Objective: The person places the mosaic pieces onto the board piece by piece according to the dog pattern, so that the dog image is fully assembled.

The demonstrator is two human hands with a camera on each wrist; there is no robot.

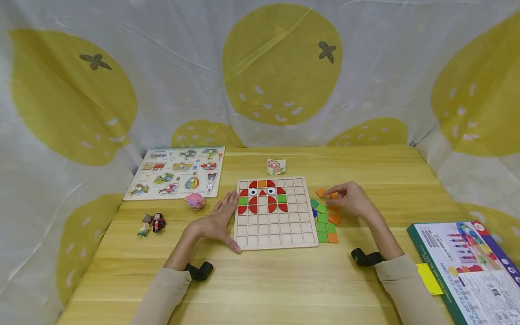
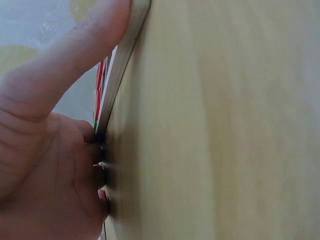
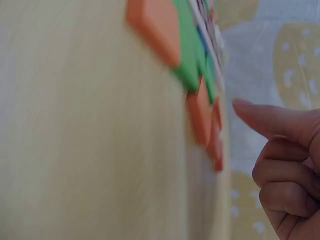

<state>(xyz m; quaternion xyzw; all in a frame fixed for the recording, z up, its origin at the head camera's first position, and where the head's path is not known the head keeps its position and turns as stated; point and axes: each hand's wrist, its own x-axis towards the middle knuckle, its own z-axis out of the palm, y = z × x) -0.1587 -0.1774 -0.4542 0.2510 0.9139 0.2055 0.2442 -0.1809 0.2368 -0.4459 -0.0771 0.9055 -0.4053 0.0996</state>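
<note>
A wooden grid board (image 1: 278, 231) lies mid-table, holding red, green and orange tiles and two eye tiles in its upper left. My left hand (image 1: 217, 224) rests with fingers spread along its left edge. In the left wrist view, the thumb (image 2: 70, 52) touches the board's side (image 2: 122, 62). My right hand (image 1: 352, 198) reaches over the loose tiles right of the board, index fingertip right at an orange tile (image 1: 320, 193). Thumb and index are apart with nothing visible between them. Several green tiles (image 1: 322, 217) lie below. In the right wrist view, the other fingers (image 3: 282, 172) are curled.
A small picture card (image 1: 276, 166) lies behind the board. On the left are a vehicle puzzle board (image 1: 178, 174), a pink toy (image 1: 195, 201) and two small figurines (image 1: 157, 222). At right lies a boxed set (image 1: 467, 266) with a yellow note (image 1: 429, 279) beside it.
</note>
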